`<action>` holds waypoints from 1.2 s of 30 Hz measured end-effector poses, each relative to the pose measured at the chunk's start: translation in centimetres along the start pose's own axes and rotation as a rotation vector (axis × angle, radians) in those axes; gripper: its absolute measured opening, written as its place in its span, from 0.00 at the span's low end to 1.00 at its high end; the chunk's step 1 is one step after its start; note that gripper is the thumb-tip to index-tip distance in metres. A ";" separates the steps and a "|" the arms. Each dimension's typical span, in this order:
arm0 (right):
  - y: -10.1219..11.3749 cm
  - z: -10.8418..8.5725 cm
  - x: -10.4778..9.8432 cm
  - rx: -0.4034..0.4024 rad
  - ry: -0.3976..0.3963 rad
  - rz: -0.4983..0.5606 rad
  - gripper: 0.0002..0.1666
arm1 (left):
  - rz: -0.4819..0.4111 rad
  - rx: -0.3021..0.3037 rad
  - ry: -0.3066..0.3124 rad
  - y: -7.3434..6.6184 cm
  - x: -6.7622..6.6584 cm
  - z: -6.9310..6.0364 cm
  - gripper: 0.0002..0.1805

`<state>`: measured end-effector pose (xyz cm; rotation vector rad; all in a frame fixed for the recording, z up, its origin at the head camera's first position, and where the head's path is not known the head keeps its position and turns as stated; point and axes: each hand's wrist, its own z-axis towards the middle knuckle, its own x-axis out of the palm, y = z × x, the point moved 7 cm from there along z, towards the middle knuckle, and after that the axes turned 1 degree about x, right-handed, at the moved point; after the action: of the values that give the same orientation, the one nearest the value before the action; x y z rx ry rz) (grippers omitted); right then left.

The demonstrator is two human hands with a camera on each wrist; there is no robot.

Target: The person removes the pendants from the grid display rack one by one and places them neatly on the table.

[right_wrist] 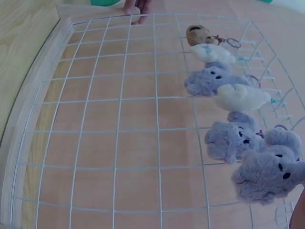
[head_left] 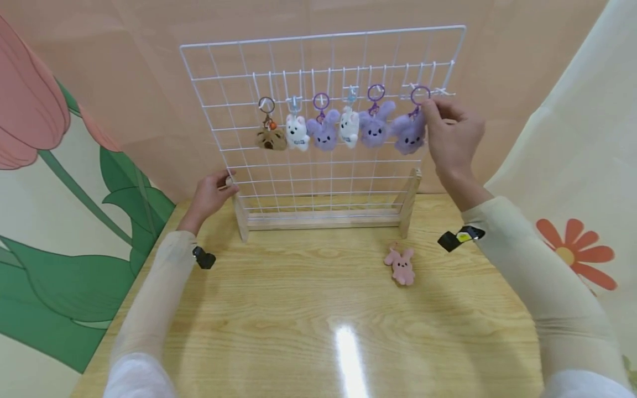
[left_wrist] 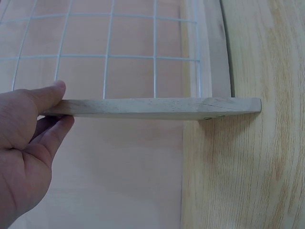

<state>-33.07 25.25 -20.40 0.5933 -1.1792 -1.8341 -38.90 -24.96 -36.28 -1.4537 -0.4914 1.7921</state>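
A white wire grid rack (head_left: 323, 36) stands in a wooden base (head_left: 323, 223). My left hand (head_left: 208, 198) grips the upper end of the base's left side piece (left_wrist: 143, 106), thumb on one face and fingers on the other. At the rack's right end, my right hand (head_left: 455, 135) pinches the purple ring of a purple plush bunny keychain (head_left: 410, 135) close to a hook. Along the hooks to its left hang two more purple bunny keychains (head_left: 375, 130), two white plush keychains (head_left: 297, 132) and a brown plush keychain (head_left: 271, 138). Only an edge of the right hand shows in the right wrist view.
A pink plush bunny keychain (head_left: 402, 268) lies on the wood-grain table (head_left: 278, 309), in front of the base's right foot. Behind the rack hangs a plain peach-coloured cloth (head_left: 124, 105). Flower-printed cloth (head_left: 574, 249) flanks the table.
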 end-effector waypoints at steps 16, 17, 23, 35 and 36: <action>1.7 -2.4 -0.9 -0.086 0.072 -0.087 0.05 | 0.007 -0.006 0.010 0.0 0.0 0.0 0.27; 1.8 -2.7 -0.9 -0.093 0.078 -0.099 0.06 | 0.007 -0.006 0.008 0.1 0.0 0.0 0.27; 2.1 -4.6 -1.1 -0.124 0.120 -0.139 0.10 | 0.012 0.000 0.007 0.1 -0.1 0.0 0.27; -2.5 -6.1 -2.3 -0.087 0.148 -0.126 0.12 | 0.016 -0.003 0.005 0.0 0.0 0.0 0.27; -2.8 -6.3 -2.3 -0.081 0.151 -0.125 0.12 | 0.018 -0.004 0.005 0.0 0.0 0.0 0.27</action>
<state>-28.23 24.67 -25.78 0.7603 -0.9825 -1.8961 -38.88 -24.98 -36.27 -1.4698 -0.4814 1.8017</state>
